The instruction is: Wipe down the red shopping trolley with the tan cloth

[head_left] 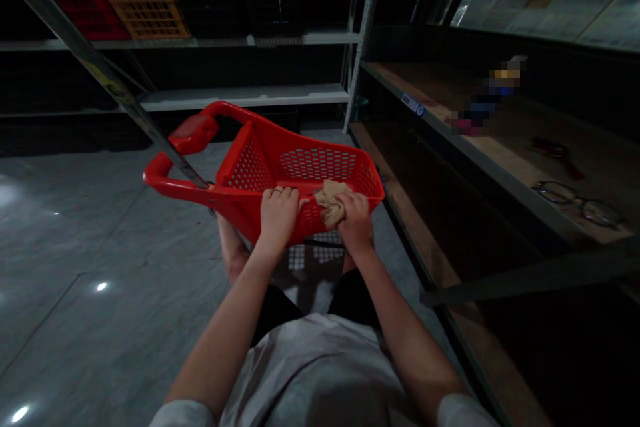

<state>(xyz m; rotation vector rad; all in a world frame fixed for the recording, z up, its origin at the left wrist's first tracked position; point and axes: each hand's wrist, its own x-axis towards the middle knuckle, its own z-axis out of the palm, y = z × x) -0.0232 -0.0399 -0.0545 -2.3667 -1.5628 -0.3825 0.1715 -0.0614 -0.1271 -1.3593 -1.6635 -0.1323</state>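
Observation:
In front of me stands a red plastic shopping cart (320,147) with perforated sides and a looped handle at its left end. My left hand (280,213) is closed over the near rim, fingers hooked inside the basket and a ring on one finger. Further right along the same rim, my right hand (356,217) grips a crumpled tan cloth (331,199). The cloth lies against the rim near the cart's right end. The palm of the right hand is hidden.
A metal pole (125,93) slants down to the cart's handle. Right of me runs a wooden shelf (440,100) carrying eyeglasses (580,203), a dark red tool-like item (557,153) and a blurred-out item. Metal racks (300,95) stand behind, with a yellow crate (143,3) on one.

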